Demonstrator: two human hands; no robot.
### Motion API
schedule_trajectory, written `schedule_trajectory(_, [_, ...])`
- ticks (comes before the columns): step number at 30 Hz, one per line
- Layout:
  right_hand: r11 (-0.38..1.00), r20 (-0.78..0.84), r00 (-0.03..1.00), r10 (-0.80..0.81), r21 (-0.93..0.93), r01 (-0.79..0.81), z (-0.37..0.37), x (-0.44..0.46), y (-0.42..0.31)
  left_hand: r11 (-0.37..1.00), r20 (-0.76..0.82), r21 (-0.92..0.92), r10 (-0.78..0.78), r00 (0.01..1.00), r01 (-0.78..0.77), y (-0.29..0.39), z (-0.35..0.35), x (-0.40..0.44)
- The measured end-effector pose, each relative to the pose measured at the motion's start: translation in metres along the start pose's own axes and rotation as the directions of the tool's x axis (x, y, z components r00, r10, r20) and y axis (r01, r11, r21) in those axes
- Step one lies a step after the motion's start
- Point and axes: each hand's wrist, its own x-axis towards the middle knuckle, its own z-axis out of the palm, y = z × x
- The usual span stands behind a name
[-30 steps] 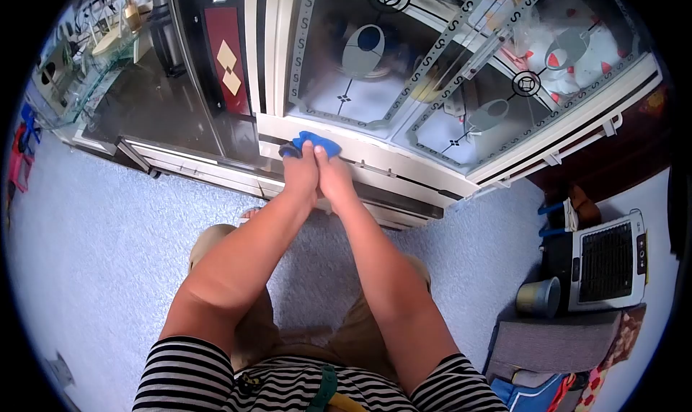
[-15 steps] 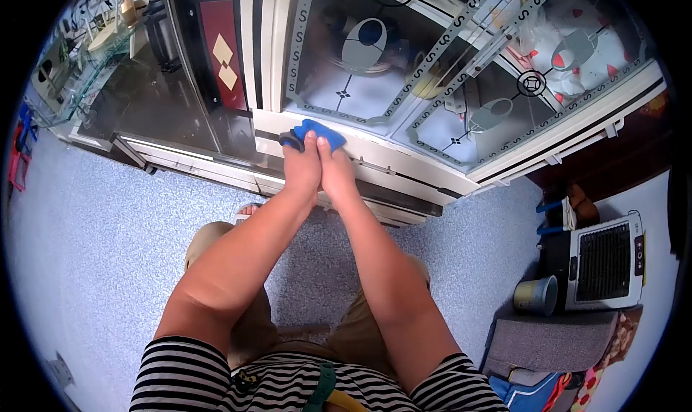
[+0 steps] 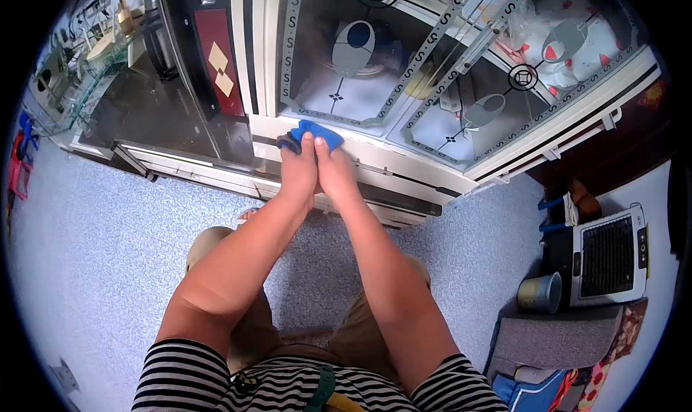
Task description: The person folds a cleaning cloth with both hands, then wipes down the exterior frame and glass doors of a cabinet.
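Note:
A bunched blue cloth (image 3: 319,133) is gripped by both hands in front of the cabinet's white drawer band. My left hand (image 3: 298,168) is closed on its left part, where a dark piece sticks out beside the fingers. Pressed against it, my right hand (image 3: 335,170) closes on the right part of the same cloth. The two thumbs lie side by side on top, and the other fingers are mostly hidden. Just beyond the cloth rise the glass doors (image 3: 346,87) of the cabinet, with grey patterned borders. Whether the cloth touches the drawer front (image 3: 375,160), I cannot tell.
To the left is a dark glossy counter (image 3: 137,109) with a glass shelf (image 3: 86,87). Metal handles project from the cabinet at right. A bin (image 3: 539,293), a black-grilled appliance (image 3: 609,257) and a grey cushioned piece (image 3: 555,343) stand on the right.
The view has shifted slightly, so the cabinet appears a little further left. Both hands still hold the blue cloth together in nearly the same place.

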Motion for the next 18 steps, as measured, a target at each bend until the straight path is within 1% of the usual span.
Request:
schedule_trajectory(1, [0.999, -0.026, 0.999, -0.032, -0.022, 0.031, 0.001, 0.0, 0.001, 1.0, 0.0, 0.001, -0.006, 1.0, 0.006, -0.002, 0.001, 0.0])
schedule_trajectory(2, [0.999, -0.025, 0.999, -0.028, -0.023, 0.027, 0.004, 0.002, 0.006, 0.999, -0.02, -0.014, -0.029, 0.999, 0.029, -0.002, 0.001, 0.0])
schedule_trajectory(4, [0.999, 0.023, 0.998, 0.05, -0.018, -0.05, 0.01, 0.008, 0.014, 0.998, -0.04, -0.032, -0.05, 0.998, 0.049, 0.0, 0.003, -0.001])
schedule_trajectory(6, [0.999, 0.022, 0.999, 0.042, -0.021, -0.041, 0.016, 0.006, 0.02, 0.985, -0.074, -0.106, -0.141, 0.987, 0.133, -0.004, 0.002, 0.0])
schedule_trajectory(7, [0.999, 0.021, 0.999, 0.034, -0.023, -0.034, 0.018, 0.005, 0.022, 0.986, -0.075, -0.106, -0.138, 0.988, 0.13, -0.012, 0.0, 0.007])
schedule_trajectory(9, [0.999, 0.034, 0.998, 0.045, -0.021, -0.044, 0.022, 0.008, 0.026, 0.978, -0.038, -0.103, -0.189, 0.981, 0.184, -0.023, -0.007, 0.02])
schedule_trajectory(13, [0.997, 0.03, 0.998, 0.051, -0.051, -0.049, 0.018, 0.006, 0.023, 0.975, -0.07, -0.124, -0.195, 0.978, 0.185, -0.018, -0.004, 0.013])
schedule_trajectory(15, [0.996, 0.011, 0.999, 0.05, -0.076, -0.049, 0.01, 0.004, 0.012, 0.994, -0.063, -0.065, -0.09, 0.994, 0.086, -0.011, -0.003, 0.006])
schedule_trajectory(16, [0.994, -0.005, 0.999, 0.047, -0.101, -0.047, 0.005, 0.003, 0.006, 0.994, -0.061, -0.066, -0.092, 0.994, 0.088, -0.01, -0.002, 0.006])
schedule_trajectory(18, [0.997, 0.005, 1.0, 0.02, -0.075, -0.02, 0.0, 0.004, 0.002, 0.999, -0.028, -0.006, 0.049, 0.998, -0.049, -0.007, 0.0, 0.005])
